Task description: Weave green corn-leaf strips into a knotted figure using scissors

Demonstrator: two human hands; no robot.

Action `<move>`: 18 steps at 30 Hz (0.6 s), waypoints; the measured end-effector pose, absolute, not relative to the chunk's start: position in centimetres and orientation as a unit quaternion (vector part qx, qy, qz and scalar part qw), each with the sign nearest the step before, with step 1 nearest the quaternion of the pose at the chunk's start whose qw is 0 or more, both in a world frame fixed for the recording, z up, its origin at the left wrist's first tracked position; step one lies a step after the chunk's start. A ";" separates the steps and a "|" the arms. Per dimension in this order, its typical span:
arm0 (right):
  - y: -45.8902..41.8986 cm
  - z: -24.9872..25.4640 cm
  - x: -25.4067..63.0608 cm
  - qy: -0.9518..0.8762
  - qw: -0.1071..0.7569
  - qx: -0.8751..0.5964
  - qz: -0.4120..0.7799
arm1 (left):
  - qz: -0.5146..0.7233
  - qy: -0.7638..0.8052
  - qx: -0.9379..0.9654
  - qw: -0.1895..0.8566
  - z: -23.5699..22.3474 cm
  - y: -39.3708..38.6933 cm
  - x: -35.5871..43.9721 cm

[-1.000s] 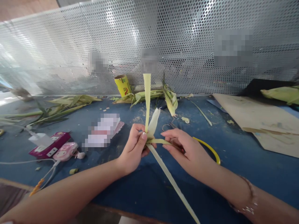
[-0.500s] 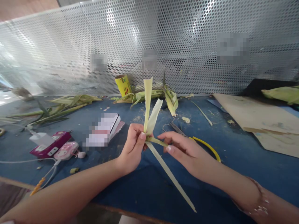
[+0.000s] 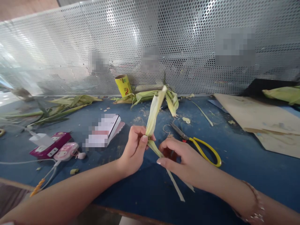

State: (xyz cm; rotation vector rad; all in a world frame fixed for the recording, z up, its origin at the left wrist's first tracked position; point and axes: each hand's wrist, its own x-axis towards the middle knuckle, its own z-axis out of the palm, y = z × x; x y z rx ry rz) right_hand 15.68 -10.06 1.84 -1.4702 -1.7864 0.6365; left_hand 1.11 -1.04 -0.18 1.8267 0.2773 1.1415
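Pale green corn husk strips (image 3: 153,117) rise from the pinched thumb and fingers of my left hand (image 3: 134,148). Below that pinch, the folded husk runs down and right into my right hand (image 3: 177,157), whose thumb and fingers close on it. Two narrow strip ends hang below my right hand, toward the table's front edge. Yellow-handled scissors (image 3: 206,150) lie on the blue table just beyond my right hand, and their handle loops are partly beside my wrist. My right palm and some fingertips are hidden.
A smartphone (image 3: 111,126) lies left of my hands, with a purple power strip (image 3: 57,145) and a pink case (image 3: 67,151) further left. A yellow tube (image 3: 123,86) and several corn husks (image 3: 145,96) sit by the perforated metal screen (image 3: 187,47). Cardboard (image 3: 255,115) lies at right.
The upright strips have come together and lean right. My right hand has moved slightly down and left along the husk, exposing more of the scissors. My left hand has barely moved.
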 end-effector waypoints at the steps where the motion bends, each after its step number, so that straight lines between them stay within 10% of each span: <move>1: -10.0 1.8 15.6 -0.692 0.366 -0.572 0.247 | 0.461 0.116 0.748 0.463 -0.1 -1.1 1.1; 18: -9.7 1.5 17.7 -0.701 0.394 -0.594 0.003 | 0.405 0.160 0.646 0.627 -0.4 -0.7 1.1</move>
